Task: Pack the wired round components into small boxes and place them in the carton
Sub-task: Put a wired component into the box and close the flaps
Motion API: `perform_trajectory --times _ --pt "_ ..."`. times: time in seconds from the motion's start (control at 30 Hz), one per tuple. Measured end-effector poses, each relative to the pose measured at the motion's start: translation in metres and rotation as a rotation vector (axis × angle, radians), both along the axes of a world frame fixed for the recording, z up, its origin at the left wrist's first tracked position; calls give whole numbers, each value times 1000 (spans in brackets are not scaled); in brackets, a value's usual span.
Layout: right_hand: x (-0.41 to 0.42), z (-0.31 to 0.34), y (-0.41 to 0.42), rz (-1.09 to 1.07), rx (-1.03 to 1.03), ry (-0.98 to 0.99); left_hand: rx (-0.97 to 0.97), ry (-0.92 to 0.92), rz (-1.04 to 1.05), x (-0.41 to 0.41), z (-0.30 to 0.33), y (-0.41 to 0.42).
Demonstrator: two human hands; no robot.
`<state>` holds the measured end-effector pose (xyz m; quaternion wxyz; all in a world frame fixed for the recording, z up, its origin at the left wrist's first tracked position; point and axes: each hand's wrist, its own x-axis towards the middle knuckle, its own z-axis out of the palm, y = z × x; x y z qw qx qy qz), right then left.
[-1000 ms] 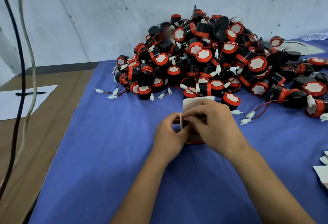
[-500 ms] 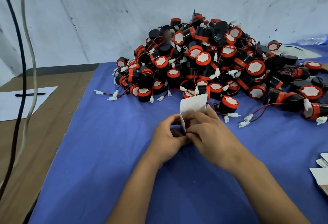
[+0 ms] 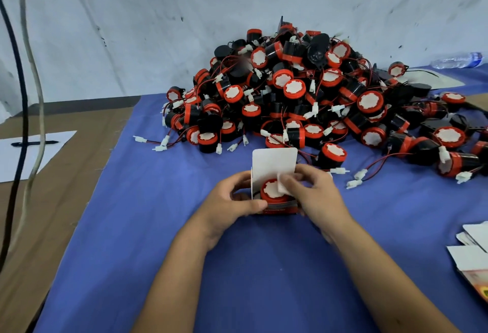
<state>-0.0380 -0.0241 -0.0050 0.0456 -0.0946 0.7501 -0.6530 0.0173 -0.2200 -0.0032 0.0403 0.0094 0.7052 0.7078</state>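
A small box (image 3: 274,163) stands on the blue cloth (image 3: 158,227) in front of me, its white lid flap raised. Inside it sits one round component (image 3: 270,190) with a red rim and white face. My left hand (image 3: 232,200) grips the box's left side, thumb along its front edge. My right hand (image 3: 314,192) holds the right side, and its fingers pinch a small white side flap over the component. Behind the box lies a large pile of black and red wired round components (image 3: 303,95) with white plugs. No carton is in view.
Flat unfolded boxes (image 3: 472,251) lie at the right edge. To the left is a brown board with a white sheet (image 3: 29,156) and a pen (image 3: 34,143). Two cables (image 3: 23,95) hang at the far left. A plastic bottle (image 3: 456,60) lies at the back right.
The box's lid flap has swung up and open, showing the component inside. My right hand's fingers have moved onto the small side flap. My left hand has shifted to the box's left side.
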Motion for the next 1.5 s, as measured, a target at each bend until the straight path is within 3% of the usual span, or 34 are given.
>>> perform_trajectory --times 0.1,0.27,0.37,0.47,0.57,0.7,0.87,1.07,1.4,1.5 --pt "-3 -5 -4 104 38 73 251 -123 76 1 2 3" --pt "-2 -8 0 327 77 221 -86 97 354 -2 -6 22" --pt "-3 -8 8 443 136 237 -124 138 462 -2 -7 20" --pt "-4 -8 6 324 198 295 41 62 274 1 -4 2" --pt "-8 -6 11 387 241 264 195 20 49 9 -2 -15" --pt "-7 -5 12 382 198 276 117 8 -16 10 -2 -15" --pt "-7 -6 8 313 345 488 -304 143 141 8 -5 -8" --pt "-3 -9 3 285 439 664 -426 204 116 6 -7 -9" --pt "2 -2 -1 136 432 665 -444 228 159 6 -7 -3" --pt "8 -5 -6 199 378 548 -460 245 173 5 -7 -3"
